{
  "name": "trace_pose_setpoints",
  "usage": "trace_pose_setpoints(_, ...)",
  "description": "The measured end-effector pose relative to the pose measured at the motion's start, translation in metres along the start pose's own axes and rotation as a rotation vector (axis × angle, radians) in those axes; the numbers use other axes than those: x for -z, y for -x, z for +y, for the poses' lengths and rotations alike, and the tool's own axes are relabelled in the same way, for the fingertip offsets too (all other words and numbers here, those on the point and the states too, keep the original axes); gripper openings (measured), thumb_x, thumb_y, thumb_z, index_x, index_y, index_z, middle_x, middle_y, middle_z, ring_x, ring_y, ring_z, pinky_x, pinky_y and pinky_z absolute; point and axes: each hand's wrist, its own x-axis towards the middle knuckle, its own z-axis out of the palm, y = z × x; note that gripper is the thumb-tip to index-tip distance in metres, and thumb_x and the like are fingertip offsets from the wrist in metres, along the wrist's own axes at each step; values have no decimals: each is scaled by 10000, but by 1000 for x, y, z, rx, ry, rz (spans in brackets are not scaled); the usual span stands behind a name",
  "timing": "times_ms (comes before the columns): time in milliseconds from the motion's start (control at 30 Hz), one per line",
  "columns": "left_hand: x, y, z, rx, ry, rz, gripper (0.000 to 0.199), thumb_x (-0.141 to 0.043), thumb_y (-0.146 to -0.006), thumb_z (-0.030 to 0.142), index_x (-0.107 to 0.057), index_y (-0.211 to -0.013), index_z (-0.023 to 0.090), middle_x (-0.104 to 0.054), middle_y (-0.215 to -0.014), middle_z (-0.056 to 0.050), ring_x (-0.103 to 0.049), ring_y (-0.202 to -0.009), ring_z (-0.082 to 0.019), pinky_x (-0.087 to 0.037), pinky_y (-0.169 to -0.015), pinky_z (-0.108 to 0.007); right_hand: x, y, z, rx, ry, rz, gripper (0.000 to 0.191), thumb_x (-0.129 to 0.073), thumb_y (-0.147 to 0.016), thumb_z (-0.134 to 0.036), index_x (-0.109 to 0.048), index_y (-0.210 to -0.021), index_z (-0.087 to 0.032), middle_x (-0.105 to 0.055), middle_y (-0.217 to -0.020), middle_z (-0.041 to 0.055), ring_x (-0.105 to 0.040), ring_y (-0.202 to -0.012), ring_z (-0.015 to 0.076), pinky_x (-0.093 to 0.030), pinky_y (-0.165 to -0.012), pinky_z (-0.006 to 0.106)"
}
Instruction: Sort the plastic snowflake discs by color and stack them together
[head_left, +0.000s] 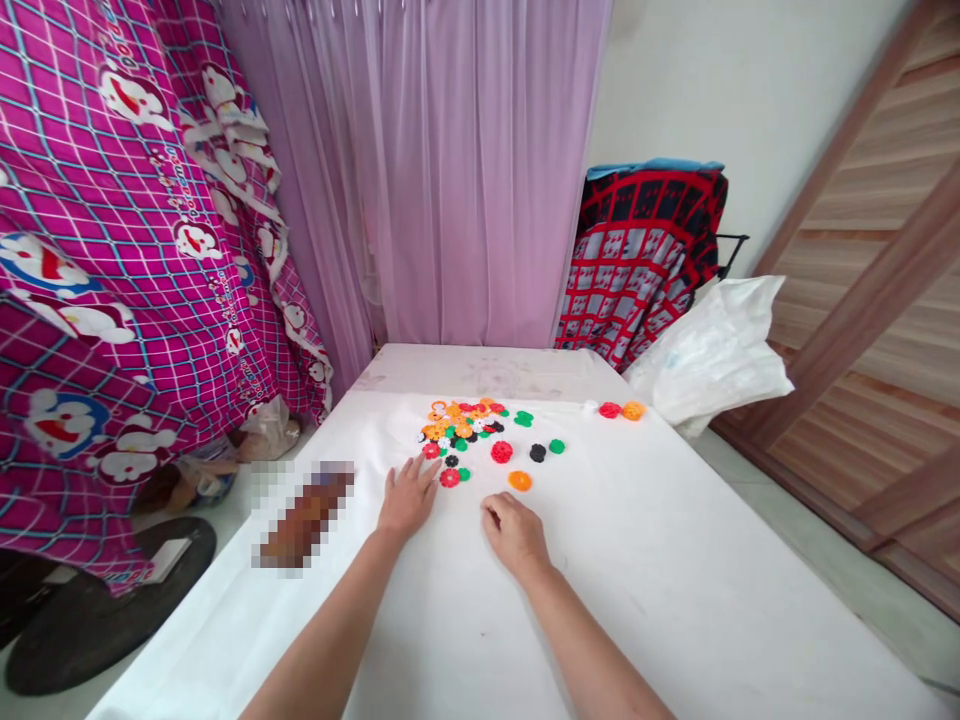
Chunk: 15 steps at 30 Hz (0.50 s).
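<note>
My left hand (409, 497) lies flat on the white table with its fingers spread. Its fingertips are beside a pile of small flower-shaped plastic pieces (459, 424) in orange, red, white, black and green. Close to those fingers are a red piece (450, 478) and a green piece (464, 475). My right hand (516, 530) rests curled on the cloth, thumb and fingers together; whatever they may hold is hidden. Just beyond it sits an orange disc (520, 481). Farther back are a red piece (502, 453), a black piece (538, 453) and green pieces (556, 447).
At the table's (675, 560) far right edge lie a red piece (610, 410), an orange piece (633, 411) and a small white one. A white plastic bag (712, 350) stands beyond that edge. A pixelated brown item (304, 520) lies at the left.
</note>
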Motion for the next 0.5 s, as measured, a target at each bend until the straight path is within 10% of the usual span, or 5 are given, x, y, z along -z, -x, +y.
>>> trace_pose_setpoints(200, 3, -17, -12, 85, 49, 98, 511, -293, -910, 112, -524, -1364, 157, -552, -1414, -127, -509, -1306, -206, -349, -1120, -424, -14, -36, -24, 183, -45, 40, 206, -552, -864, -211, -657, -1040, -233, -669, -1121, 50, -542, -1071, 205, -389, -920, 305)
trace_pose_setpoints(500, -1, -33, -9, 86, 64, 94, 455, -427, -881, 171, -571, -1312, 200, -594, -1370, -103, -460, -1339, -297, -296, -1126, -539, -32, -63, -37, 188, -6, 22, 129, -649, -824, -284, -638, -944, -236, -676, -948, 32, -515, -1000, 220, -339, -852, 339)
